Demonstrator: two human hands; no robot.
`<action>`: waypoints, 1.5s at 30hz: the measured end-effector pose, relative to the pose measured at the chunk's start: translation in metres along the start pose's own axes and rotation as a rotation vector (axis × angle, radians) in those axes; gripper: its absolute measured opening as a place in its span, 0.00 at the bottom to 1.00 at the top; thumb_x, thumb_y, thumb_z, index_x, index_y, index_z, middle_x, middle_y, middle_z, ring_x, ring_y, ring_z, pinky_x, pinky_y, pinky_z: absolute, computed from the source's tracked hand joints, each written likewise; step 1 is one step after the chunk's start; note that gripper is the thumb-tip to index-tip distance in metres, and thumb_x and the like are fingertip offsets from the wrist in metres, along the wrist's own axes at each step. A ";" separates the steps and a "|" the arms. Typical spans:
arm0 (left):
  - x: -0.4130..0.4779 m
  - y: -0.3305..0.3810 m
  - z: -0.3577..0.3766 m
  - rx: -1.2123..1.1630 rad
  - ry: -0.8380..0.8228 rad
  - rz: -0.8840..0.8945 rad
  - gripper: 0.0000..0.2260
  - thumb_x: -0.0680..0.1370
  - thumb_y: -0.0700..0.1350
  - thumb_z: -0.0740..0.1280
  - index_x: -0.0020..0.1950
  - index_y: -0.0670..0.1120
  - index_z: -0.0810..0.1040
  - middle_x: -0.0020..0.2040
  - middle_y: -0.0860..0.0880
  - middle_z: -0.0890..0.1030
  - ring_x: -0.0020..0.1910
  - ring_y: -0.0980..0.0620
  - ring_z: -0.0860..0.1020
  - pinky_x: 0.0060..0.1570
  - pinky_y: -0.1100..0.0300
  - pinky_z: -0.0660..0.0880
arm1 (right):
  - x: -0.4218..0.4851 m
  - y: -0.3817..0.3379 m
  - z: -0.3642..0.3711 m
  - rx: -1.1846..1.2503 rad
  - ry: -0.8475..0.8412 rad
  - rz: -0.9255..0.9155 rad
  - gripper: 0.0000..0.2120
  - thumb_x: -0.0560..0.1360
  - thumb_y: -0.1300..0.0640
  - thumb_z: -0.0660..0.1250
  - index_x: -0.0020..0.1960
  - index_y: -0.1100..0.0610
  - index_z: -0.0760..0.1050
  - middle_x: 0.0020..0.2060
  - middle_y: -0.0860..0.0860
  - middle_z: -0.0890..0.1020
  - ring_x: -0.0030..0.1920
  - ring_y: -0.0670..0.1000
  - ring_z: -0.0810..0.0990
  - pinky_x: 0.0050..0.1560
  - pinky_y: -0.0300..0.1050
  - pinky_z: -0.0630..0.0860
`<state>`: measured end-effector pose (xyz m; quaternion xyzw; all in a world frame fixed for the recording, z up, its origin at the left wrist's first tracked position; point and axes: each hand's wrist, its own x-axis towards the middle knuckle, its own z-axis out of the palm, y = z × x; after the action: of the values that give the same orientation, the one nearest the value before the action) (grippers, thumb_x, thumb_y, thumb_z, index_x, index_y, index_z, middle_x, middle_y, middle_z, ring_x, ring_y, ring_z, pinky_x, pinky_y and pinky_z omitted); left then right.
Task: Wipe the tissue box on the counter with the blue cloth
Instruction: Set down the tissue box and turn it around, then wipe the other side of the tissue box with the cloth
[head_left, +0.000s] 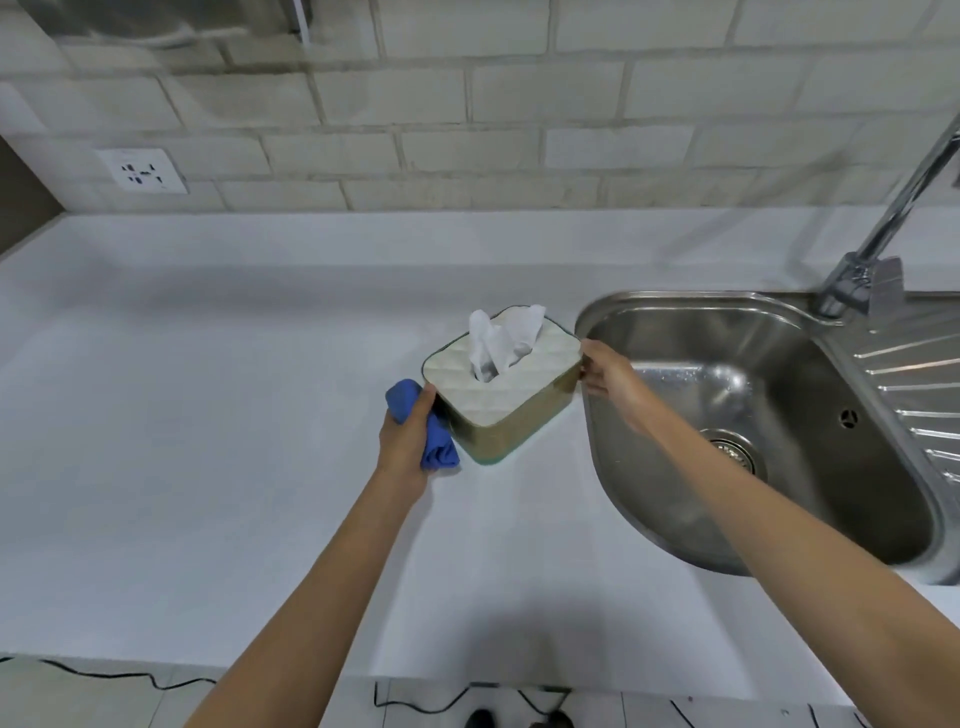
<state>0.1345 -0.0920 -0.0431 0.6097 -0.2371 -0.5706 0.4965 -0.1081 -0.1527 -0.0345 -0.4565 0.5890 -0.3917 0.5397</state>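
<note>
On the white desk (208, 415), just beside the rim of the sink (613, 312), sat the tissue box (511, 395), turned cornerwise to me. My left hand (408, 441) was closed around the bunched blue cloth (436, 444) and pressed it against the box's near left side. My right hand (605, 371) steadied the far right corner, though I could not tell how firmly those fingers gripped or whether they only rested there.

I judged the wiping to be underway on that one side at most. The top, the front face and the right side showed no cloth on them, so most of the job seemed left, and nothing on the surfaces told me which had been cleaned.

The box was a low block with rounded corners, its lid pale and quilted in a diamond pattern, its sides a duller tan with a dark edge line. A crumpled white tissue (501, 338) stood up from the slot. The cloth looked soft and thick. The sink was shiny steel with a ridged drainer (909, 395) beyond it, and a metal tap (878, 239) rose behind.
</note>
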 end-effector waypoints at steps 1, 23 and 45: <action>0.001 0.001 -0.002 0.019 -0.017 0.009 0.25 0.76 0.55 0.66 0.66 0.39 0.72 0.47 0.41 0.78 0.32 0.49 0.75 0.28 0.61 0.71 | -0.006 0.006 -0.001 0.004 -0.008 -0.026 0.10 0.80 0.50 0.54 0.52 0.50 0.73 0.48 0.48 0.77 0.50 0.48 0.75 0.50 0.41 0.70; 0.009 0.070 -0.021 0.473 -0.296 -0.253 0.20 0.75 0.61 0.61 0.37 0.45 0.75 0.34 0.44 0.78 0.34 0.46 0.76 0.46 0.52 0.77 | -0.068 -0.025 0.001 -0.201 -0.003 -0.061 0.20 0.71 0.34 0.62 0.45 0.51 0.71 0.31 0.55 0.81 0.25 0.53 0.82 0.27 0.40 0.77; 0.002 0.053 -0.009 0.283 -0.123 -0.086 0.24 0.78 0.64 0.52 0.45 0.44 0.71 0.31 0.47 0.69 0.22 0.51 0.65 0.26 0.64 0.64 | -0.054 0.000 0.040 0.206 -0.014 0.010 0.34 0.74 0.33 0.54 0.66 0.59 0.72 0.61 0.58 0.79 0.62 0.57 0.78 0.65 0.57 0.73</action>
<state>0.1580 -0.1110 0.0009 0.6469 -0.3190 -0.5884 0.3653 -0.0689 -0.0994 -0.0243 -0.3982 0.5442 -0.4443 0.5898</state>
